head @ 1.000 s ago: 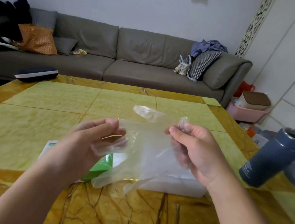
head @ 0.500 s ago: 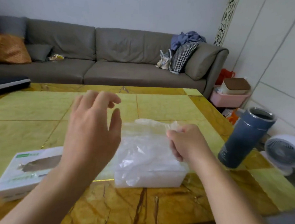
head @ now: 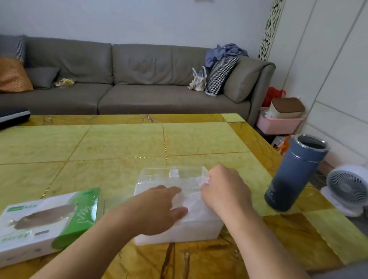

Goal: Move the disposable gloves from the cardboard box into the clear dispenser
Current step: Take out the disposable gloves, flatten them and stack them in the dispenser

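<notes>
The left hand [head: 154, 209] lies flat, fingers straight, on the disposable gloves [head: 194, 203] inside the clear dispenser [head: 181, 230]. The right hand [head: 225, 189] pinches plastic at its right edge. The cardboard box [head: 38, 223] sits to the left.

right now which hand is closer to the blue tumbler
Right. The right hand is at the clear dispenser's far right corner, on the side facing the blue tumbler. The left hand rests on the gloves over the dispenser's left part, farther away.
</notes>
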`<move>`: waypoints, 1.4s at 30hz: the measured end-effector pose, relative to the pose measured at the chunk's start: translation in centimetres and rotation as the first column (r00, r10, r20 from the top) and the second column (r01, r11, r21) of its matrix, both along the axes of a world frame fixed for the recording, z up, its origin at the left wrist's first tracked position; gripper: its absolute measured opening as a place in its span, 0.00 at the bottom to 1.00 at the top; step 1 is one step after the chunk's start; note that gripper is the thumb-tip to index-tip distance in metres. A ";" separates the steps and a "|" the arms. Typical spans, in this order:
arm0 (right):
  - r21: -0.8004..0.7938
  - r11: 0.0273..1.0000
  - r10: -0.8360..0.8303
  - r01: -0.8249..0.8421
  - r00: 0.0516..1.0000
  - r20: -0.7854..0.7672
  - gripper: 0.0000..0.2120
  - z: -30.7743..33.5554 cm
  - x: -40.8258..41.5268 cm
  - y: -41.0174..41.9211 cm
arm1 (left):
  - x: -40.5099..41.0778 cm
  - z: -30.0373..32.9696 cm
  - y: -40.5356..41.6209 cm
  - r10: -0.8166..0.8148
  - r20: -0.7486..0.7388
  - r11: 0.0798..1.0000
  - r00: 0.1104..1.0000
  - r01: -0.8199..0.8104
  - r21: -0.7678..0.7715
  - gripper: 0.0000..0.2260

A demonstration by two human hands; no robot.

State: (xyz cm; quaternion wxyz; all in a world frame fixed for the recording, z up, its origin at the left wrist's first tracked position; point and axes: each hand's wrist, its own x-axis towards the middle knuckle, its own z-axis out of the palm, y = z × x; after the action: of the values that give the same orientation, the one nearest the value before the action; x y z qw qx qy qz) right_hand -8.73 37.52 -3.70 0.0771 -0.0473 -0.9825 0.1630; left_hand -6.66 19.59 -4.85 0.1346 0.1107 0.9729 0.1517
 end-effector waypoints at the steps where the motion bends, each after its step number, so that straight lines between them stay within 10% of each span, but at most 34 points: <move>1: 0.027 1.000 -0.011 0.011 1.000 -0.008 0.09 0.0 0.1 -0.1 | -0.3 0.3 -0.1 -0.007 0.062 1.000 0.998 0.006 0.005 0.31; 15: 0.147 0.987 0.094 -0.072 0.984 -0.149 0.23 1.0 1.8 -1.6 | -2.2 0.1 0.7 -0.036 -0.010 0.989 0.999 0.034 -0.144 0.26; 19: 0.019 0.933 0.358 -0.359 0.933 0.036 0.11 1.9 2.7 -2.8 | -2.0 -0.2 0.5 -0.022 -0.003 0.993 1.000 0.022 -0.112 0.23; 24: 0.012 0.961 0.257 -0.277 0.906 0.335 0.15 0.1 1.9 -2.9 | -0.8 1.4 -0.4 -0.016 0.041 1.000 0.999 0.016 -0.004 0.28; 30: 0.033 0.941 0.285 -0.336 0.843 0.457 0.26 0.7 1.0 -4.1 | 2.3 3.4 0.9 -0.188 -0.357 0.942 0.915 0.065 -0.329 0.18; 42: 0.040 0.978 0.172 -0.204 0.902 0.397 0.31 -0.4 1.5 -3.4 | -0.5 0.9 -0.1 -0.009 -0.030 0.974 1.000 0.002 -0.228 0.18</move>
State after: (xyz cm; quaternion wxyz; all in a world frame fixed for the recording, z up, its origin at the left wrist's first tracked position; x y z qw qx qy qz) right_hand -7.20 34.09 -4.11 -0.1350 0.0194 -0.9837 0.1171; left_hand -7.13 19.53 -3.99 0.1319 0.0997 0.9856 0.0369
